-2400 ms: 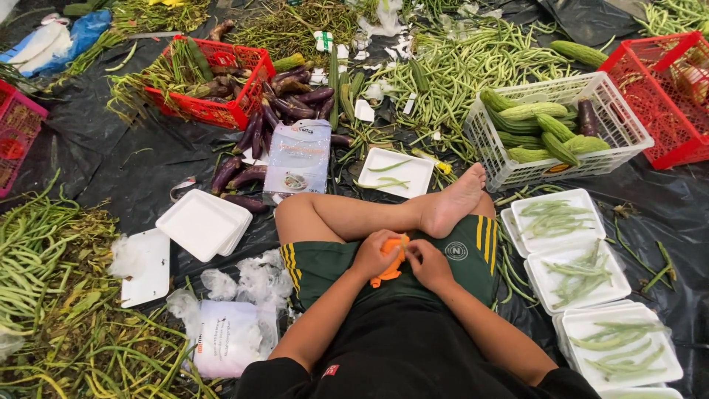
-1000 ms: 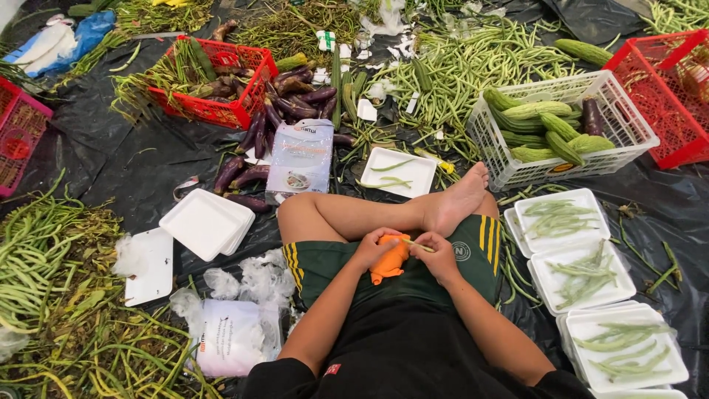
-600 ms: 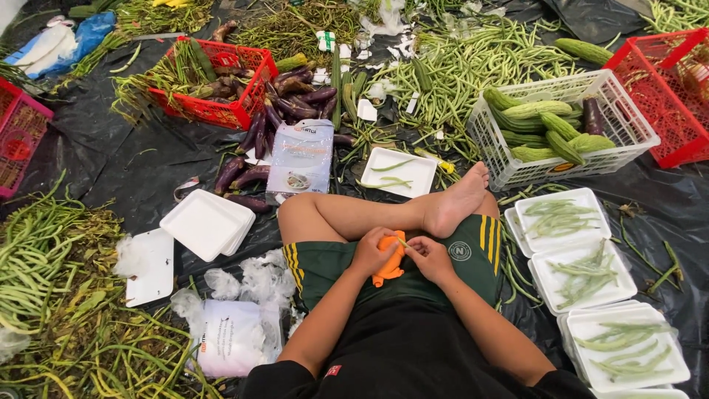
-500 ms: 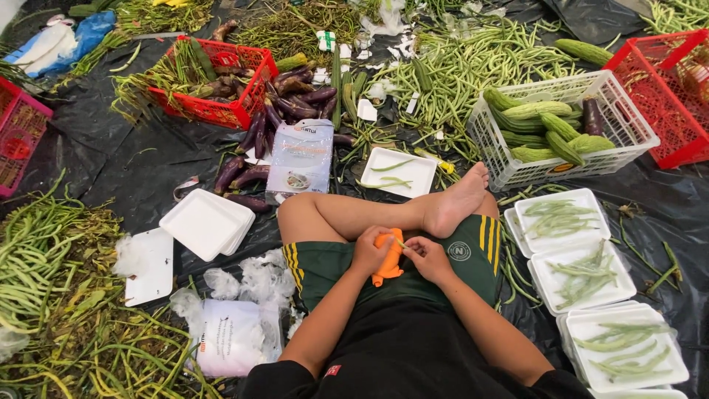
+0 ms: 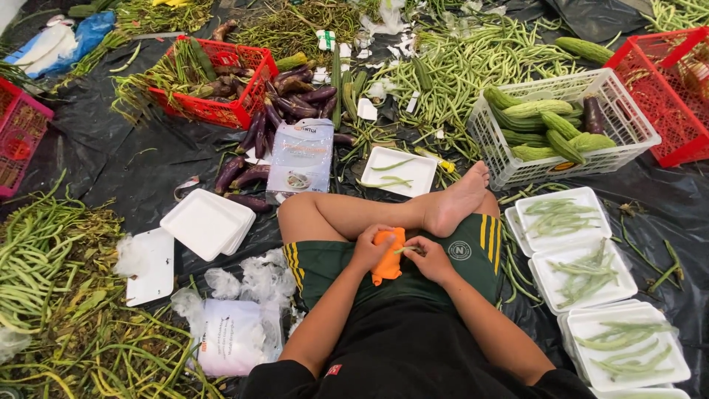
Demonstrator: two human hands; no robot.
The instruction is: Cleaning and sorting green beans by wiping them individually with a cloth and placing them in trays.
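- Left hand [image 5: 369, 250]: fingers curled round an orange tool [image 5: 387, 256], held in the lap of a person seated cross-legged on black plastic sheeting [image 5: 111, 155].
- Right hand [image 5: 430, 258]: fingertips pinched narrow on a thin green bean [image 5: 405, 250] that touches the orange tool's upper right side; what kind of tool it is cannot be told.
- Bare foot [image 5: 454, 203]: rests across the lap, just beyond both hands.
- White foam tray [image 5: 399, 171]: ahead of the knee, with a few beans in it.
- Stack of empty white foam trays [image 5: 208, 222]: on the sheeting to the left of the knee.
- Filled foam trays [image 5: 583, 266]: a row at the right, each with green beans.
- White plastic crate [image 5: 565, 125]: beyond the foot at right, with green gourds and a dark eggplant.
- Red crate [image 5: 210, 77]: far left, with greens and eggplants; more purple eggplants [image 5: 295, 103] lie loose beside it.
- Printed plastic packet [image 5: 301, 155]: flat, between the eggplants and the lone tray.
- Loose green beans [image 5: 44, 258]: heaped at the left edge; another heap spreads along the top.
- Crumpled clear bags [image 5: 244, 284]: beside the left thigh.
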